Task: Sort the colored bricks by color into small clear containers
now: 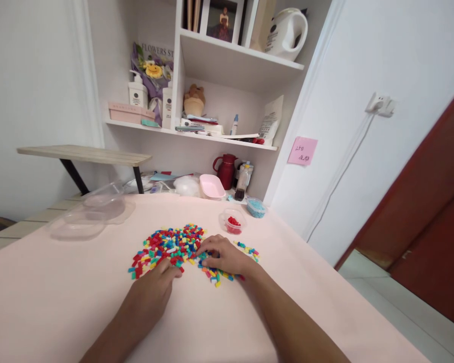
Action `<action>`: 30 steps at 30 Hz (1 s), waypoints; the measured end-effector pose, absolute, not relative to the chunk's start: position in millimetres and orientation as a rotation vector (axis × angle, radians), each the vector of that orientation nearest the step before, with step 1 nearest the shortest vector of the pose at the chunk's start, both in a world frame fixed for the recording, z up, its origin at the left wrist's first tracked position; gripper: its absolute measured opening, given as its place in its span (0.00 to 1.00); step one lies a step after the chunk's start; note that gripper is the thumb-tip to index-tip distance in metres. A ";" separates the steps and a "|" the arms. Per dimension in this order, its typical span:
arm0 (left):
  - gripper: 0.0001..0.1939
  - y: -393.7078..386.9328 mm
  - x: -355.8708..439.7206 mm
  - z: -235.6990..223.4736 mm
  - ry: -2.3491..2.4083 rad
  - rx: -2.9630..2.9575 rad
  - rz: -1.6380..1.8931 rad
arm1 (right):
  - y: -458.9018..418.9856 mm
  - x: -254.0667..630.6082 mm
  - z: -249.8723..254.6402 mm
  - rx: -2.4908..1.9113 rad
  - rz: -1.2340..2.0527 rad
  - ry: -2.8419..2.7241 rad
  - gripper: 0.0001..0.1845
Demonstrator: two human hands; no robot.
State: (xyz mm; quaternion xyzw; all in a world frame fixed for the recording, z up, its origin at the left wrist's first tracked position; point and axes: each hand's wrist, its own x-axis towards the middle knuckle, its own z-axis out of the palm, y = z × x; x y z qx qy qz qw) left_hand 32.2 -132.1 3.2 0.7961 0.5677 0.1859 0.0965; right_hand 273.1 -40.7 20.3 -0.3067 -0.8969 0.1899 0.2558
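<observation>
Small bright plastic bricks (164, 244) in red, blue, green, yellow and white lie in a loose heap on the pink table. At the near edge of the heap, my left hand (153, 285) is closed, with a small red brick (182, 269) showing at its thumb tip. My right hand (227, 254) reaches over the right side of the heap, thumb and fingers apart, touching bricks. What lies under its fingers is hidden. Beyond it stands a clear tub (232, 222) with red pieces in it. A smaller scatter of bricks (248, 249) lies right of my right hand.
A clear tub of light blue pieces (256, 207) stands at the back right. Clear plastic containers (87, 217) sit at the left. Along the back are a pink basin (212, 186), a red jug (226, 171) and a bottle (242, 182), below white shelves (230, 141).
</observation>
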 end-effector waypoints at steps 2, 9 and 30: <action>0.22 -132.6 32.7 4.2 1.686 2.358 0.540 | -41.2 273.0 20.3 -0.849 0.497 -2.479 0.11; 0.22 -134.9 33.6 8.9 1.689 2.374 0.470 | -35.6 281.7 20.9 -0.939 0.483 -2.423 0.11; 0.23 -135.7 33.3 8.8 1.693 2.377 0.493 | -27.3 281.3 18.3 -1.026 0.768 -1.845 0.11</action>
